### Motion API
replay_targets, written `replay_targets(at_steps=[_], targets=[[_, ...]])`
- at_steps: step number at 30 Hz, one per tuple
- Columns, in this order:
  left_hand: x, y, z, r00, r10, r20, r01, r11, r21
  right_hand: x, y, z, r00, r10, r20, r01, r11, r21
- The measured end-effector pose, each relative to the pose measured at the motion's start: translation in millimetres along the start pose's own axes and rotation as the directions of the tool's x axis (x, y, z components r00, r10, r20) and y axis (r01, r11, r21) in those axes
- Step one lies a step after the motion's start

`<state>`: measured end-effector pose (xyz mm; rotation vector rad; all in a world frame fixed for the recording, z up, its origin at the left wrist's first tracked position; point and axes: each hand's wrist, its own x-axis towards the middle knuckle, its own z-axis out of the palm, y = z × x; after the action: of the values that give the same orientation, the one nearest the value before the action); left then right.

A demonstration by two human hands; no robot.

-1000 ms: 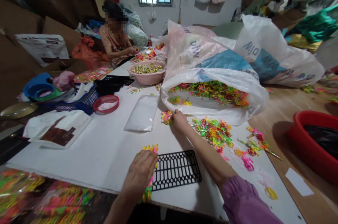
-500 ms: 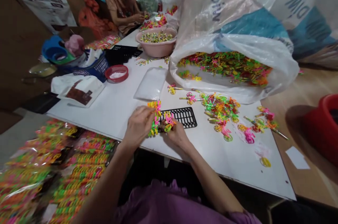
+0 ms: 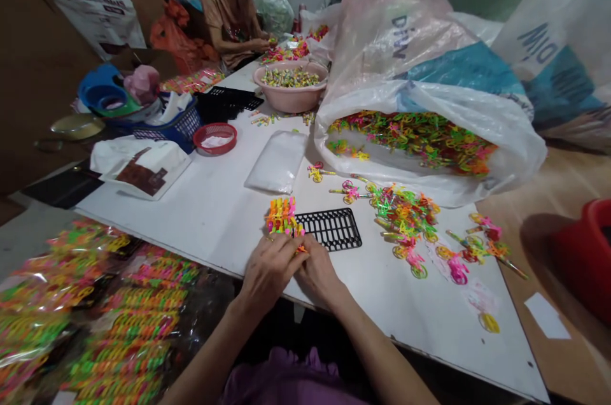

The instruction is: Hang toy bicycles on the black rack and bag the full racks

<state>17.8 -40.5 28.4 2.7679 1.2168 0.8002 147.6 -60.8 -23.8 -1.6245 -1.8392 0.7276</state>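
A black slotted plastic tray (image 3: 337,230) lies near the table's front edge. Its left end carries rows of small bright plastic toys (image 3: 282,207) in orange, yellow and pink. My left hand (image 3: 268,270) is closed at the near side of these rows, its fingers curled over the tray's left end. My right hand (image 3: 321,270) meets it there, fingers pinched at a small orange-and-pink plastic toy (image 3: 301,249). Both sets of fingertips come together at this toy and hide most of it. A loose pile of similar toys (image 3: 405,211) lies right of the tray.
A big white sack (image 3: 506,185) full of toys opens toward me. Behind the tray lies a stack of clear bags (image 3: 277,163). Left are a red basket (image 3: 214,139) and white pouch (image 3: 147,169); a pink basin (image 3: 291,96) stands farther back. Packed toys (image 3: 128,328) lie below left. Another person sits beyond.
My left hand has come down from the upper end of the toy rows to their near side, closing in on my right hand. The toys now sit lower over the tray. The view has tilted slightly.
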Motion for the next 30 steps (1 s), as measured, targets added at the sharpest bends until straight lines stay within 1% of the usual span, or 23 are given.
replay_targets(at_steps=[4, 7, 10, 12, 14, 18, 20, 21, 23, 26, 28, 30], targets=[[-1, 1, -0.7, 0.998, -0.026, 0.057, 0.023, 0.999, 0.045, 6, -6, -6, 0.996, 0.023, 0.08, -0.016, 0.996, -0.083], [-1, 1, 0.3, 0.995, -0.015, 0.098, 0.012, 0.999, 0.033, 11, -9, -9, 0.989, 0.045, 0.142, -0.026, 0.991, -0.13], [-3, 0, 2.5, 0.998, -0.021, 0.064, 0.02, 1.0, 0.005, 13, -11, -12, 0.981, 0.065, 0.181, -0.037, 0.987, -0.158], [-3, 0, 3.4, 0.999, -0.03, 0.026, 0.03, 0.999, 0.016, 14, -12, -13, 0.978, 0.067, 0.195, -0.032, 0.983, -0.179], [-3, 0, 3.4, 1.0, -0.019, 0.017, 0.019, 0.999, 0.042, 13, -12, -13, 0.977, 0.065, 0.204, -0.022, 0.979, -0.203], [-2, 3, 3.0, 0.999, 0.036, 0.04, -0.042, 0.984, 0.172, 13, -9, -9, 0.981, 0.05, 0.19, -0.002, 0.97, -0.243], [-1, 5, 3.8, 0.997, 0.07, 0.015, -0.071, 0.968, 0.242, 14, -6, -7, 0.981, 0.039, 0.188, 0.01, 0.968, -0.25], [-2, 6, 4.4, 0.997, 0.071, -0.008, -0.067, 0.964, 0.256, 14, -5, -6, 0.98, 0.034, 0.194, 0.016, 0.967, -0.253], [-2, 9, 4.7, 0.998, 0.04, -0.053, -0.026, 0.971, 0.238, 15, -4, -6, 0.978, 0.034, 0.204, 0.022, 0.964, -0.265], [-1, 10, 0.4, 0.995, -0.013, -0.099, 0.028, 0.988, 0.152, 13, -6, -5, 0.981, 0.016, 0.193, 0.037, 0.963, -0.269], [5, 4, -5.8, 0.987, -0.071, -0.144, 0.085, 0.992, 0.09, 9, -9, -5, 0.985, 0.017, 0.174, 0.028, 0.966, -0.256], [16, -7, -11.7, 0.971, -0.169, -0.169, 0.178, 0.983, 0.037, 3, -10, -5, 0.987, 0.034, 0.155, 0.001, 0.976, -0.217]])
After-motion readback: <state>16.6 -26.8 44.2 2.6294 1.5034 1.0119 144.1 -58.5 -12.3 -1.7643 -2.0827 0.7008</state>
